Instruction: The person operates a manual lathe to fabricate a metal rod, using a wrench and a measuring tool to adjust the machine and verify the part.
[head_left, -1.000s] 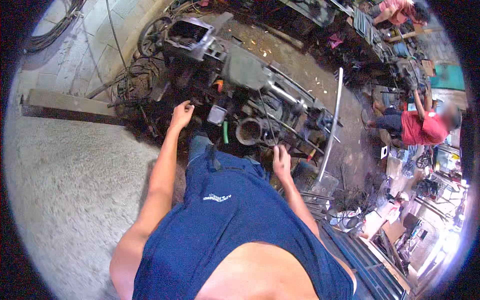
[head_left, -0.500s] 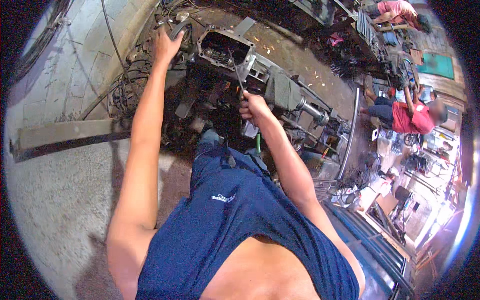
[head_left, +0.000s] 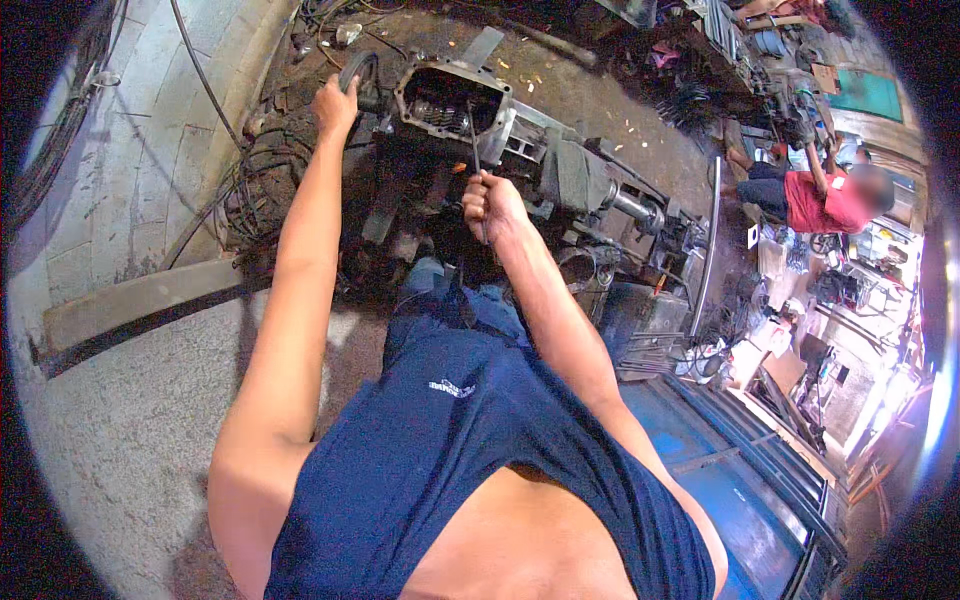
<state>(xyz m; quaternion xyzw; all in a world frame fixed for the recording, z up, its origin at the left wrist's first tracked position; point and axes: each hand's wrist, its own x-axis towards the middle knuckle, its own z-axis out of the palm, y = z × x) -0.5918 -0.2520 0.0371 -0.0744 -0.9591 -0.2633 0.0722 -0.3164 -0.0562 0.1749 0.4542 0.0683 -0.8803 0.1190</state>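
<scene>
Your right hand [head_left: 495,207] is closed in a fist around a thin dark rod [head_left: 475,147], whose far end reaches over the open metal housing [head_left: 440,130] in front of you. Your left hand [head_left: 335,106] has its fingers curled at the rim of a dark wheel [head_left: 358,68] just left of the housing, though I cannot tell how firmly; ridged metal parts [head_left: 432,112] show inside the housing.
</scene>
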